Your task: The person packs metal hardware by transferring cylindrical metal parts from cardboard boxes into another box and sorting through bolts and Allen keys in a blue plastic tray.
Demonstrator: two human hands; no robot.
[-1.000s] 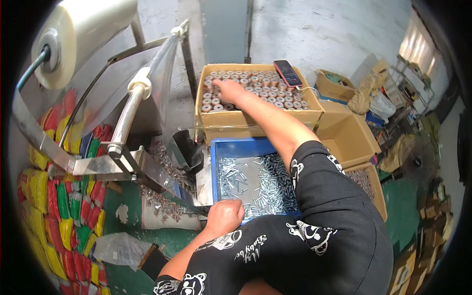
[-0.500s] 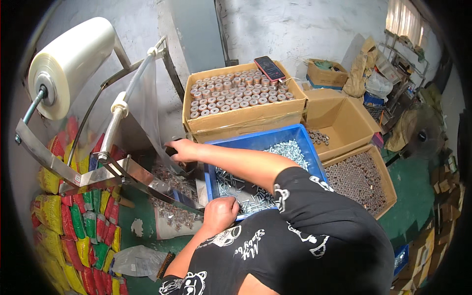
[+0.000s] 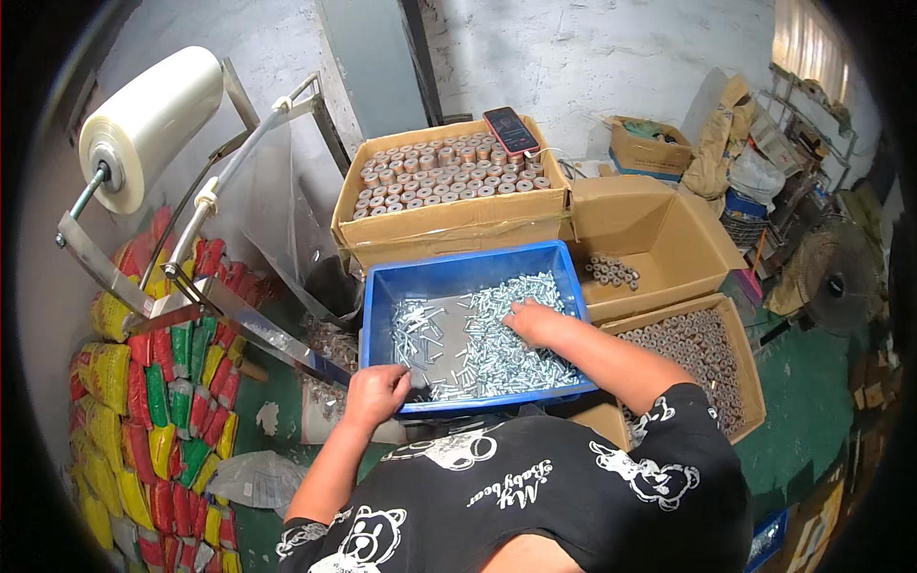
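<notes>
Our left hand [image 3: 377, 392] curls at the near-left corner of the blue tray [image 3: 458, 274]; our right hand [image 3: 532, 323] dips among metal fasteners [image 3: 511, 361] heaped toward its right edge, pinch hidden from us. Plenty remain loose; beyond, upright cylinders [image 3: 420, 178] already crowd a carton [image 3: 449, 227].

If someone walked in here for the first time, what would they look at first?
Probably the bright blue tray in the middle, with a person's right hand among its shiny metal pieces and their left hand at its near left corner. Next might come the red, yellow and green packets piled at the lower left, and the big pale roll above them on a metal frame.
</notes>
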